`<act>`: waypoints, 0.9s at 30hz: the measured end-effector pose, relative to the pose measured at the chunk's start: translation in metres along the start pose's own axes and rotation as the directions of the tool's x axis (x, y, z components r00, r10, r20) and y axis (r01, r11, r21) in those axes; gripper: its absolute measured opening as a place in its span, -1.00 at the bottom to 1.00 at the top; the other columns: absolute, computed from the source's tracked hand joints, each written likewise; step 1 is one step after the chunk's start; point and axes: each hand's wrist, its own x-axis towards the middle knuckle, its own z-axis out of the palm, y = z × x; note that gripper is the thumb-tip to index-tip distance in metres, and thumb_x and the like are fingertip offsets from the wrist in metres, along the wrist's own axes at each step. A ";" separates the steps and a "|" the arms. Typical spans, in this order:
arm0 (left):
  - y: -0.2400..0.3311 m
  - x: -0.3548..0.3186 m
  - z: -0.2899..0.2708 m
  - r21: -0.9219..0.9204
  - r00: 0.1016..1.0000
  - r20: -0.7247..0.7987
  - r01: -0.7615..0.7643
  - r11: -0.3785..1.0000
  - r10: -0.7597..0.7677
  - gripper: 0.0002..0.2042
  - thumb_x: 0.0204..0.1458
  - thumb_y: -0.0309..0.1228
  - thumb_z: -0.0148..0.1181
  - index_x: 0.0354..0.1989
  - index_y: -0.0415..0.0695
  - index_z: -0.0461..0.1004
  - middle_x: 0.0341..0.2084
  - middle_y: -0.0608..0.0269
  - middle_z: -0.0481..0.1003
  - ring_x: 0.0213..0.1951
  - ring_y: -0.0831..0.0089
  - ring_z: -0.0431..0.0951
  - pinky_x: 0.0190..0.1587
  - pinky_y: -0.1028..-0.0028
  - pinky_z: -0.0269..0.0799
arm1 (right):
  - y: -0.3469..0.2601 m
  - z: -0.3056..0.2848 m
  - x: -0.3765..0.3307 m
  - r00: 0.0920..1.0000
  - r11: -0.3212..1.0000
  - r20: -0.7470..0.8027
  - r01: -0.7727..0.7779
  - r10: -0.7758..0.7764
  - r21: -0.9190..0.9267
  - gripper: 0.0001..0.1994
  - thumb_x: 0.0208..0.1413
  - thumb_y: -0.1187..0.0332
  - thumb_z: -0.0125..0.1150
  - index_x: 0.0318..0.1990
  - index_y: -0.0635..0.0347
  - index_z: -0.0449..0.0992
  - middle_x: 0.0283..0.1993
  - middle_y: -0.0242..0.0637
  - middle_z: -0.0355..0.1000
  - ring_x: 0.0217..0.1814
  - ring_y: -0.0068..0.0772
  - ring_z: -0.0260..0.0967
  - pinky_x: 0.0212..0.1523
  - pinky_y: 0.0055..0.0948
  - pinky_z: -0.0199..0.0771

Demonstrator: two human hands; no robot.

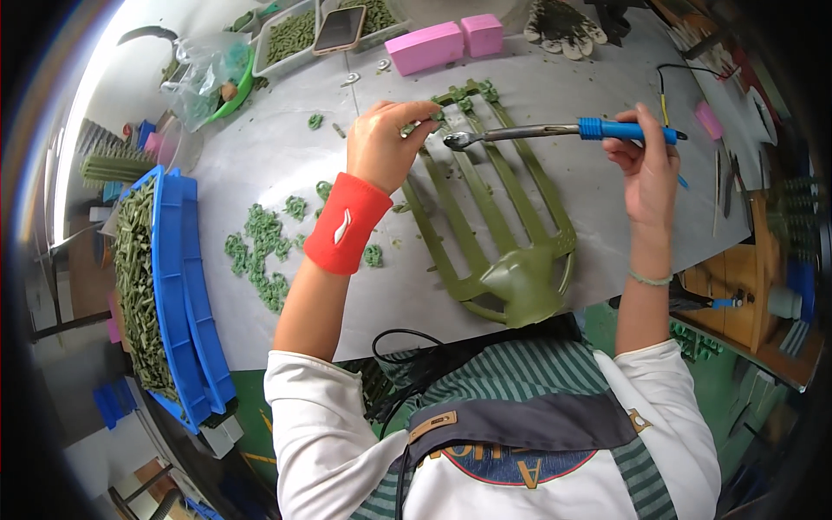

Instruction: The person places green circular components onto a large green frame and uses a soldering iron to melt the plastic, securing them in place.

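Observation:
An olive-green slatted piece (494, 204) lies on the grey table, its broad rounded end towards me and its long bars pointing away. Small lumpy green pieces (464, 103) sit along its far end. My left hand (381, 139), below a red wristband, pinches a small green piece (407, 130) at the far left corner of the slatted piece; fingers partly hide it. My right hand (646, 165) is closed round the blue handle of a spoon-tipped metal tool (529, 132). The tool reaches left over the bars, its dark tip close to my left fingertips.
Loose green pieces (264, 234) are scattered left of my left forearm. A blue crate (186, 286) of green pellets stands at the left edge. Pink blocks (425, 48), a phone (340, 29) on pellet trays, a green basin (236, 97) and patterned gloves (563, 30) line the back.

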 end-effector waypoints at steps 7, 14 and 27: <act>-0.007 0.007 0.026 0.161 0.998 0.028 -0.062 0.985 0.058 -0.81 -0.15 -0.41 0.38 -0.29 0.04 0.65 -0.46 0.23 0.51 -0.29 0.31 0.47 -0.25 0.38 0.45 | 0.020 0.006 0.007 0.997 0.993 -0.015 -0.068 0.069 0.097 -0.70 0.14 0.18 0.19 -0.33 0.30 0.52 -0.44 -0.26 0.52 -0.51 -0.44 0.54 -0.48 -0.56 0.58; -0.020 0.005 0.020 0.168 0.992 0.039 -0.121 0.978 0.116 -0.82 -0.16 -0.38 0.38 -0.32 0.05 0.65 -0.48 0.25 0.55 -0.32 0.30 0.46 -0.27 0.37 0.44 | 0.003 -0.005 0.006 1.000 1.000 -0.026 -0.002 0.001 -0.026 -0.72 0.15 0.20 0.18 -0.30 0.29 0.54 -0.43 -0.25 0.53 -0.51 -0.46 0.53 -0.48 -0.59 0.56; -0.145 -0.024 -0.085 0.317 0.900 -0.049 0.425 0.848 -0.433 -0.80 -0.03 -0.46 0.22 -0.19 -0.09 0.57 -0.25 0.17 0.58 -0.26 0.32 0.60 -0.18 0.37 0.50 | -0.014 -0.005 -0.008 0.997 0.996 0.015 -0.080 0.081 -0.037 -0.72 0.12 0.17 0.20 -0.36 0.25 0.53 -0.53 -0.32 0.49 -0.56 -0.58 0.46 -0.47 -0.67 0.48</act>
